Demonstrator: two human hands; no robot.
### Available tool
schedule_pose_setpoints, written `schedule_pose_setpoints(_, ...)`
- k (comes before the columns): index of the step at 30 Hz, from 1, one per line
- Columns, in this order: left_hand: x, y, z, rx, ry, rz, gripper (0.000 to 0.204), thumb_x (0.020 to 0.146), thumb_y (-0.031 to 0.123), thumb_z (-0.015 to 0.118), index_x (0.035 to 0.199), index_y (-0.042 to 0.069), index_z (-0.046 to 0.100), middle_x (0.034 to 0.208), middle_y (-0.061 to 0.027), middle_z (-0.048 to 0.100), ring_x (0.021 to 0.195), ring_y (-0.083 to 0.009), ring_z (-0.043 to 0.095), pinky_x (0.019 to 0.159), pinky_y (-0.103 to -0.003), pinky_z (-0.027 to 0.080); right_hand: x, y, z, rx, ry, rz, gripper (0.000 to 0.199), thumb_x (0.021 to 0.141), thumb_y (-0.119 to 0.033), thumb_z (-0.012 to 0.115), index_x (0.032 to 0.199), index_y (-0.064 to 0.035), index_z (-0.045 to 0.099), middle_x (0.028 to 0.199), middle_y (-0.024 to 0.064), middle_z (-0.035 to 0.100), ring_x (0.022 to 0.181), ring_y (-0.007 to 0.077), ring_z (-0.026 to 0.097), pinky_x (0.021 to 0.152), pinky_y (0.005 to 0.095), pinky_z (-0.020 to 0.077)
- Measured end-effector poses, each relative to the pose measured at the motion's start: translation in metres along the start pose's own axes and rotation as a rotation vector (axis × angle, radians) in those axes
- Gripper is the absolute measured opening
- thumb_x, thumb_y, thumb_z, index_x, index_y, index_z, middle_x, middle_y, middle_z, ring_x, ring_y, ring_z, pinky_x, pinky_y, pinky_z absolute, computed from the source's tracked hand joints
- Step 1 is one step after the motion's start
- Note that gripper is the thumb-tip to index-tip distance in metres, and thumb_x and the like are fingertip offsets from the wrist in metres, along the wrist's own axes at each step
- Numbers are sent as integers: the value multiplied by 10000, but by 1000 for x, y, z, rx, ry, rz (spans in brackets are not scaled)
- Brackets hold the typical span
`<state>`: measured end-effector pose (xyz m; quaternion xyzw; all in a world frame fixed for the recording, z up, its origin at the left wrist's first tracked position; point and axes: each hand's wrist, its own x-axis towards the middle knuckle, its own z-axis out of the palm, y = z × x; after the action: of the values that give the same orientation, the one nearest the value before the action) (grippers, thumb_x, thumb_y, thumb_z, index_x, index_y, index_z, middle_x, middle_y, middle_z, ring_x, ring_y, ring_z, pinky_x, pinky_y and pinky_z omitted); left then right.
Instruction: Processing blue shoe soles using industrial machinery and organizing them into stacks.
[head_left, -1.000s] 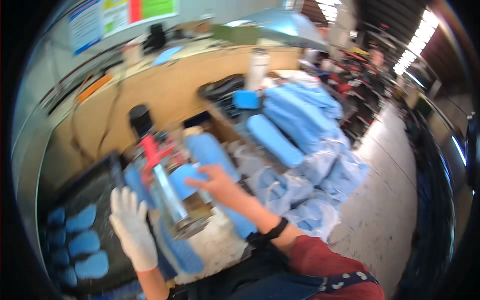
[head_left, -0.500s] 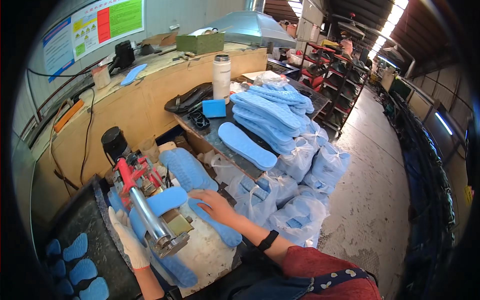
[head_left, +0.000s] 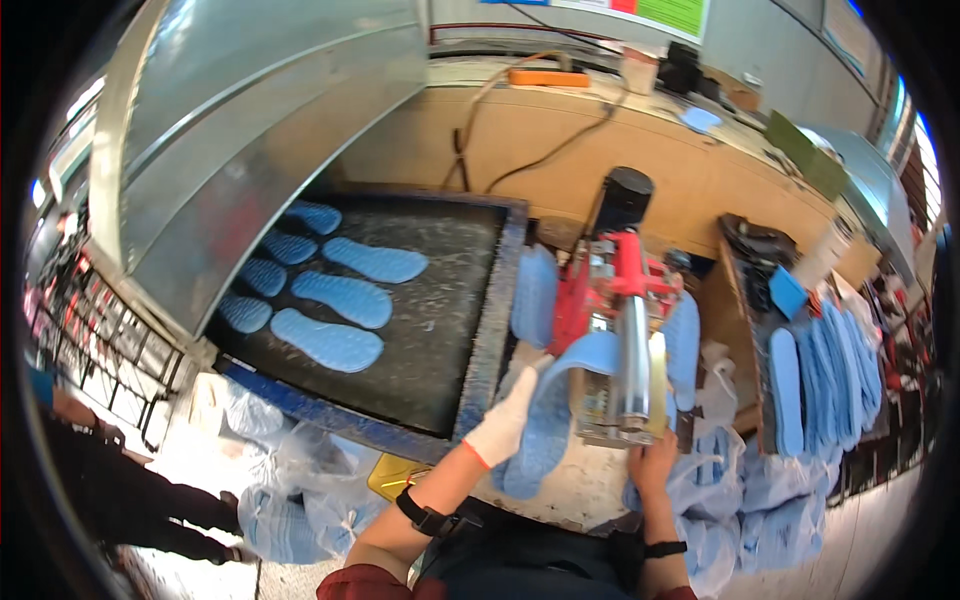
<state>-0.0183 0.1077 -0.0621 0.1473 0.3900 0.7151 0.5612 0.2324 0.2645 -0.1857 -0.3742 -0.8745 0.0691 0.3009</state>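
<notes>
A red machine (head_left: 629,262) with a shiny metal cylinder (head_left: 634,360) stands on a worn pale worktop (head_left: 575,482). One blue insole (head_left: 590,352) bends out from the left side of the cylinder. Below it another textured blue insole (head_left: 540,440) rests at the worktop's left edge. My left hand (head_left: 505,422), in a white glove, touches this edge with its fingers stretched out. Bare, my right hand (head_left: 654,462) is closed at the right of the cylinder, on a blue insole (head_left: 671,405) that is mostly hidden.
Several blue insoles (head_left: 340,300) lie spaced on a dark, blue-framed conveyor (head_left: 440,310) at the left. A side table (head_left: 752,350) at the right holds stacked insoles (head_left: 838,375). Filled plastic bags (head_left: 785,505) sit below. Another person (head_left: 130,490) stands far left.
My view has swung left, bringing the conveyor into full view. My right hand has left the flat insole right of the machine and come nearer the cylinder's front end. The left stays beside the machine.
</notes>
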Motion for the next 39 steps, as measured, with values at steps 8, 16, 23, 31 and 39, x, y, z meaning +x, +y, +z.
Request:
schedule_pose_setpoints(8, -40, 56, 2, -142, -48, -66, 631, 993, 493, 186, 1428, 44, 268, 1338, -119, 474, 1225, -242, 469, 1055, -410, 366, -5, 15, 13, -24, -57, 63, 486, 648, -74, 612, 1121, 24, 550, 1110, 248, 491, 1059, 450, 441, 943, 499, 363)
schedule_pose_setpoints(16, 92, 192, -115, -397, 172, 434, 462, 995, 402, 319, 1254, 46, 459, 1272, -142, 528, 1179, -310, 508, 1028, -465, 386, -31, 56, 43, 105, -21, 162, 474, 771, -195, 636, 1198, -20, 526, 1165, 195, 531, 1089, 383, 476, 951, 446, 345)
schedule_pose_setpoints(23, 183, 285, -217, -565, 495, 462, 557, 961, 479, 347, 1342, 74, 377, 1403, -127, 417, 1282, -320, 409, 1050, -527, 332, -71, 111, 56, -351, -158, -213, 490, 807, -264, 611, 1246, -62, 527, 1286, 209, 500, 1184, 423, 464, 1018, 534, 330)
schedule_pose_setpoints(31, 148, 302, -218, 259, 990, 479, 679, 920, 501, 380, 1417, 42, 323, 1498, -122, 290, 1365, -338, 288, 1061, -498, 293, -86, 128, 59, -376, 33, -414, 486, 775, -246, 632, 1211, -50, 546, 1243, 219, 522, 1140, 413, 495, 985, 538, 359)
schedule_pose_setpoints(39, 32, 182, -62, 389, 445, 761, 520, 928, 202, 518, 1376, -11, 361, 1334, -155, 443, 1215, -260, 469, 1009, -386, 399, -14, 28, -5, -5, -13, 177, 712, 667, -14, 707, 1319, -27, 420, 1254, 229, 481, 1170, 405, 432, 1001, 446, 347)
